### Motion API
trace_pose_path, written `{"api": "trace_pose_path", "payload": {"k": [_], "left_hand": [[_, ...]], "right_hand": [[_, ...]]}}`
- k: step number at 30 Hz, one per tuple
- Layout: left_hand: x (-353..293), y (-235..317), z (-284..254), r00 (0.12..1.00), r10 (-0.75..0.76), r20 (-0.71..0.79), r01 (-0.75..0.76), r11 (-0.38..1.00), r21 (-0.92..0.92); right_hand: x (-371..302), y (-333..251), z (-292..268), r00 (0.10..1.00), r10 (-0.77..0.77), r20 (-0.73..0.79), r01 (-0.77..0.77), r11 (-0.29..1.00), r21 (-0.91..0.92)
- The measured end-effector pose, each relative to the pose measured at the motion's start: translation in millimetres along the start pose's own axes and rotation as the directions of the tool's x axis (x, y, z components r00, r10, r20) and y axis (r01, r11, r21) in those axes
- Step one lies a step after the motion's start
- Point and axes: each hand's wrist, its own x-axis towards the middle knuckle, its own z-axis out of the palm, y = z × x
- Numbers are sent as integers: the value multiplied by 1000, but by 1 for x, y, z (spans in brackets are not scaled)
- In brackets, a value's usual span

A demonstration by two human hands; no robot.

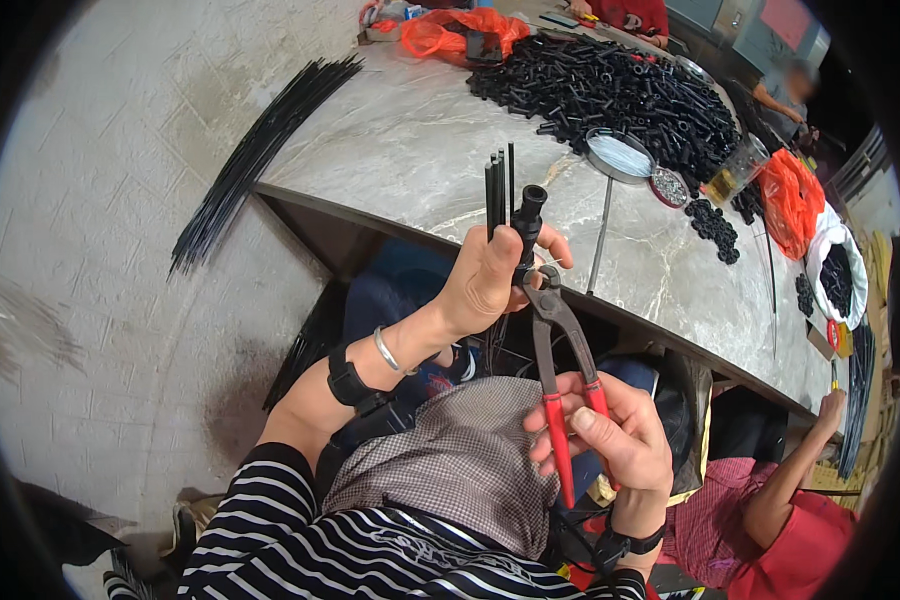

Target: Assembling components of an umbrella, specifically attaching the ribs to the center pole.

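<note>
My left hand is closed around several thin black rods and a black tubular fitting, all pointing upward near the table's edge. Red-handled end-cutting pincers are gripped in my right hand, its fingers around the handles. The pincers' jaws touch or nearly touch the lower part of the fitting, beside my left fingers. A thin pale wire shows close to the jaws; its ends are hard to make out. The lower ends of the rods hang below my left hand.
A large heap of black tubular parts covers the back of the marble-patterned table. Near it are a round tin of white wires, a small dish and a glass. Black rods overhang the left edge. Co-workers sit around.
</note>
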Motion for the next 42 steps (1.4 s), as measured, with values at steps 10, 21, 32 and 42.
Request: {"api": "trace_pose_path", "payload": {"k": [10, 21, 32, 42], "left_hand": [[-4, -3, -17, 989, 126, 79, -117, 987, -106], [-3, -27, -14, 990, 96, -100, -111, 981, -159], [-4, -32, -11, 993, -27, -116, -9, 955, -296], [1, -35, -22, 998, -41, -45, 28, 966, -258]], "right_hand": [[7, 1, 3, 998, 24, 52, -20, 997, -70], [43, 65, 25, 936, -347, -51, 242, 745, -622], [54, 80, 22, 927, -360, -106, 205, 722, -661], [28, 34, -29, 866, -453, -209, 116, 590, -799]]}}
